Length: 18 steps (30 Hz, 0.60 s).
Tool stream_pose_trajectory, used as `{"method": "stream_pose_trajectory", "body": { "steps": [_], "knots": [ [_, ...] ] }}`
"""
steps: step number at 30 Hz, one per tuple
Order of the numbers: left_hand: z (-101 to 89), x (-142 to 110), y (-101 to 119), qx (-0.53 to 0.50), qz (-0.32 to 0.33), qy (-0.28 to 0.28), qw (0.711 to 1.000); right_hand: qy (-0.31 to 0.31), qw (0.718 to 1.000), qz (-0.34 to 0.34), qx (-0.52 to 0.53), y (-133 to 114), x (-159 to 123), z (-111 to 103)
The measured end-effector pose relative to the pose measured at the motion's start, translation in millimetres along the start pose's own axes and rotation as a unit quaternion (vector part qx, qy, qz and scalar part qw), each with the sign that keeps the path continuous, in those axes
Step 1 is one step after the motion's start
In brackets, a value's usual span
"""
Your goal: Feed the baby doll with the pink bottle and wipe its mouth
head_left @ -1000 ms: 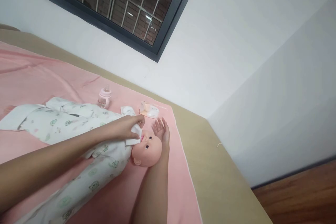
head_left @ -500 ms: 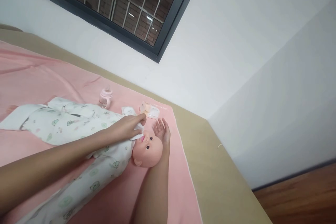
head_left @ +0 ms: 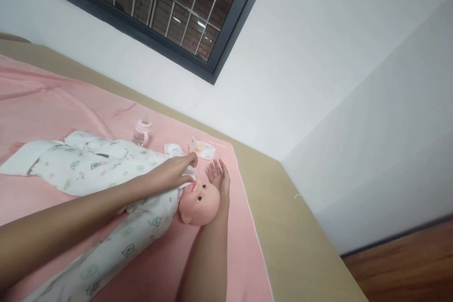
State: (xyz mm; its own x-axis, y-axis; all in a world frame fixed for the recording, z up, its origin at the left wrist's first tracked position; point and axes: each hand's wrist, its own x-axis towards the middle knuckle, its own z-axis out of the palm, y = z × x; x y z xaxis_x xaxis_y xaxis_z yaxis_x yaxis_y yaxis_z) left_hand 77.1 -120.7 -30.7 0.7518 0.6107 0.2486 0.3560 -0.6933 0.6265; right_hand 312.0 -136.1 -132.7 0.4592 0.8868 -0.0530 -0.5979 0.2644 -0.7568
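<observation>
A baby doll (head_left: pixel 203 205) in a white suit (head_left: pixel 120 146) printed with green bears lies on its back, head to the right. My left hand (head_left: pixel 173 170) reaches across its chest, fingers closed on a white cloth (head_left: pixel 190 175) at the doll's mouth and chin. Part of the cloth is hidden by my fingers. My right forearm passes under the doll's head. Beyond the head, my right hand (head_left: pixel 218 177) lies palm up with its fingers apart and nothing in it.
A pink baby bottle (head_left: pixel 142 131) with a handle stands behind the doll. Near my right hand lies a small clear patterned packet or bib-like item (head_left: pixel 203 147). A pink blanket (head_left: pixel 244 245) covers the tan surface (head_left: pixel 293 240), which meets a white wall with a barred window.
My left hand and the white cloth have shifted very slightly at the doll's mouth. My right arm and the doll's body stay in place.
</observation>
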Motion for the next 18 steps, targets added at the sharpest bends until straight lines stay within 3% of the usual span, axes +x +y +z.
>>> {"method": "stream_pose_trajectory", "body": {
  "steps": [9,18],
  "knots": [
    [7.1,3.8,-4.7,-0.012,0.027,0.029,0.999,-0.007,1.000,-0.012,-0.014,2.0,0.9,-1.9],
    [2.1,2.3,0.3,-0.042,0.044,0.036,0.998,-0.007,1.000,-0.011,-0.012,1.8,0.7,-2.5]
  ]
}}
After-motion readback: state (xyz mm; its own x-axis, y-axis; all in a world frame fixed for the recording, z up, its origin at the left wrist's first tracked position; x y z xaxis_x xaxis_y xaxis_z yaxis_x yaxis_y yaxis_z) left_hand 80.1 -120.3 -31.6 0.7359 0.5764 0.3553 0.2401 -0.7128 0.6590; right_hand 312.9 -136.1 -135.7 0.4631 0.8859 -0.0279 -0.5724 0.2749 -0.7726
